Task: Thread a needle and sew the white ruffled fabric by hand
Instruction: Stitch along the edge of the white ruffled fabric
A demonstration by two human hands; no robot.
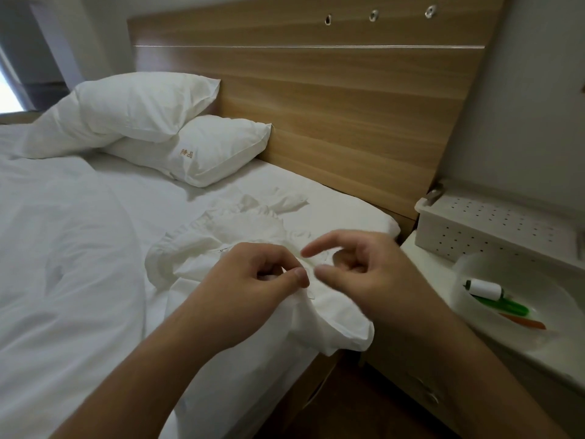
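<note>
Two hands are held over the white ruffled fabric (253,248) on the bed (79,248) edge: left hand (253,274) pinches a fold, right hand (357,264) is blurred, forefinger and thumb parted; needle unseen. Stitching judged underway; next, the needle must be regripped

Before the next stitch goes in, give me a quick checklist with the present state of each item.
1. White ruffled fabric rests on the bed: ok, though one fold hangs over the edge.
2. Left hand pinches the fabric's fold: ok.
3. Right hand is at the same fold, with index finger and thumb spread: ok.
4. Needle is in the fingers: cannot tell, too small and blurred.
5. Thread runs through the needle: cannot tell.
6. White thread spool is at hand in the white bowl on the nightstand: ok.
</note>
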